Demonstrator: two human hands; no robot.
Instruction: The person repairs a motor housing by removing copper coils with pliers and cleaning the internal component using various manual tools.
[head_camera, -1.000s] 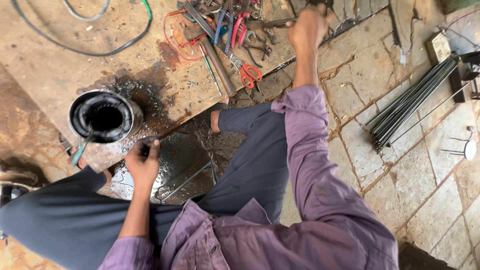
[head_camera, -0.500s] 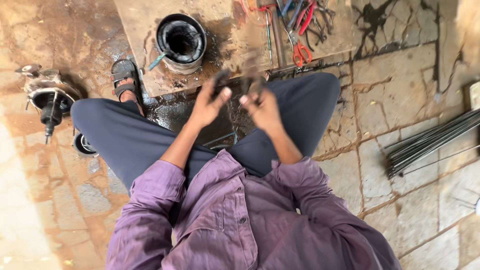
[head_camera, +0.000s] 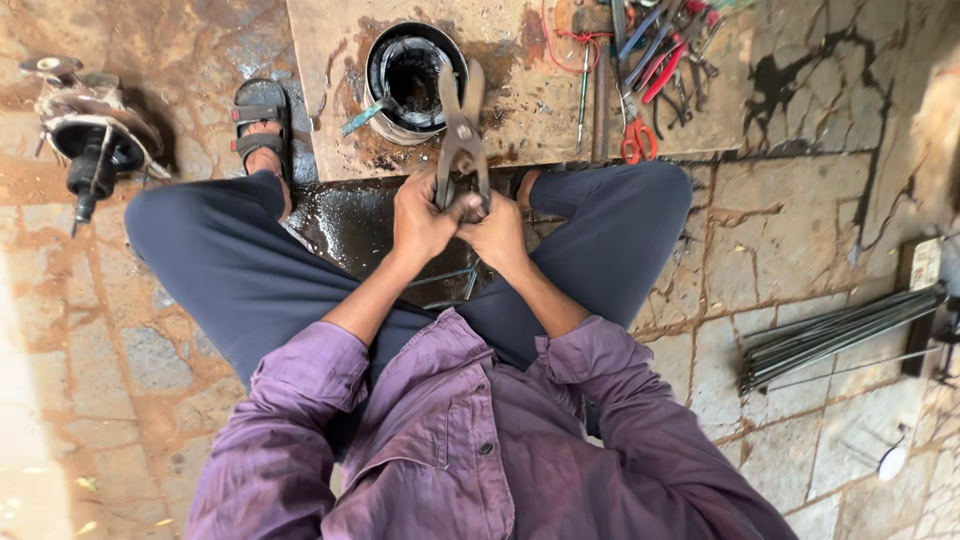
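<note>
Purple sleeves lead down from the camera to two hands meeting over the lap of a person seated on a stone floor (head_camera: 760, 260). The left hand (head_camera: 425, 222) and the right hand (head_camera: 497, 237) touch each other, fingers of both curled tight around the handles of one pair of large pliers (head_camera: 461, 135), which points away from the body with its jaws parted; I cannot tell whether anything sits between them. Under the hands lies a wet dark patch of floor with thin wire pieces, partly hidden by the wrists. Just beyond the pliers' tip, on a wooden board (head_camera: 520, 110), stands one black round can (head_camera: 414, 75) with a blue-handled brush (head_camera: 362, 116) leaning at its rim. To its right on the board lies a heap of hand tools (head_camera: 655, 65), too tangled to count, with red-handled scissors (head_camera: 637, 140) at its near edge. One sandal (head_camera: 259, 118) shows at left, past it one motor part (head_camera: 88, 130). At far right lies a bundle of metal rods (head_camera: 840, 335).
</note>
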